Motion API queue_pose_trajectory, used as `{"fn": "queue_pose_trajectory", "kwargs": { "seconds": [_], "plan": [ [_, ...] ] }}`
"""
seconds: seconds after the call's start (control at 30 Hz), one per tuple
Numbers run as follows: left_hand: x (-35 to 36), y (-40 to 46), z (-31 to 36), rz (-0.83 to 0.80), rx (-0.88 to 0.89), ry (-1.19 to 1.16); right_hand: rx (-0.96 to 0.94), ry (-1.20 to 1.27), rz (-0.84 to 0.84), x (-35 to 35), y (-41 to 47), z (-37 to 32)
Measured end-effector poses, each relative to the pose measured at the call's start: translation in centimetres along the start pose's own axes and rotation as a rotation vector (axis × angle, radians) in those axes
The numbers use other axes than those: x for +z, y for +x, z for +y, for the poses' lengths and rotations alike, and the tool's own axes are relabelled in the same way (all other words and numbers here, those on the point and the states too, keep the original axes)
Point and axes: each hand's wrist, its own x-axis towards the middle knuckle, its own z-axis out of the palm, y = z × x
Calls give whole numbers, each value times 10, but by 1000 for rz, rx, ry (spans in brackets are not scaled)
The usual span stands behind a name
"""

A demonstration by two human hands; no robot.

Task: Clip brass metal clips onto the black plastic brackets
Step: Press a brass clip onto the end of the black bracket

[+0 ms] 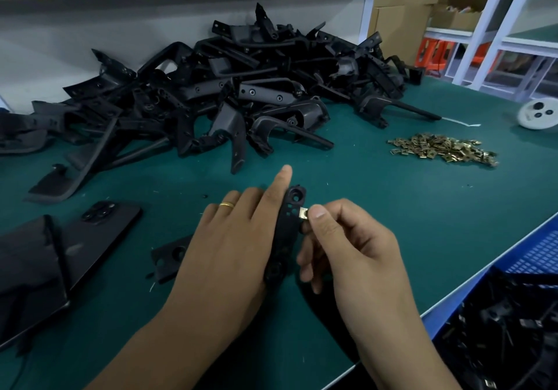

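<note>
Near the middle of the green tabletop (392, 208), the left hand (229, 238) holds a black plastic bracket (287, 232) on edge, its long body running from about 6 o'clock up to 12 o'clock. The index finger lies straight along the bracket's left face, pointing toward 12 o'clock, while the other fingers spread loosely over the part; a gold ring (226, 205) sits on one of them. How the thumb closes underneath is hidden, but the left grip carries the bracket off the surface.

At 3 o'clock of the bracket, the right hand (347, 244) has its grip clamped on a brass clip (304, 214), thumb and forefinger pinched together, with the clip touching the bracket's right edge just below the round hole at its top end.

A loose heap of brass clips (440, 149) lies at 2 o'clock from the hands, well apart from them. A large pile of black brackets (226, 93) fills the far side of the tabletop from 10 to 1 o'clock. At 9 o'clock a dark phone (102, 226) lies camera-side up, beside a flat black part. A blue perforated crate (537, 256) holding black parts stands at 4 o'clock, off the tabletop's edge. A white round disc (540, 115) rests at 2 o'clock near the far right.
</note>
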Motion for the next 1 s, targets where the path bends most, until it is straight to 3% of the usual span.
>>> {"fn": "queue_pose_trajectory", "kwargs": {
  "seconds": [0.27,0.77,1.0],
  "plan": [
    [6,-3,8,5,-26,87,-43,-161,85,2,-2,1],
    [-1,-5,18,-23,-44,104,-86,-169,49,1,-2,-1],
    [-3,-8,18,-45,20,26,35,89,-149,-13,3,1]
  ]
}}
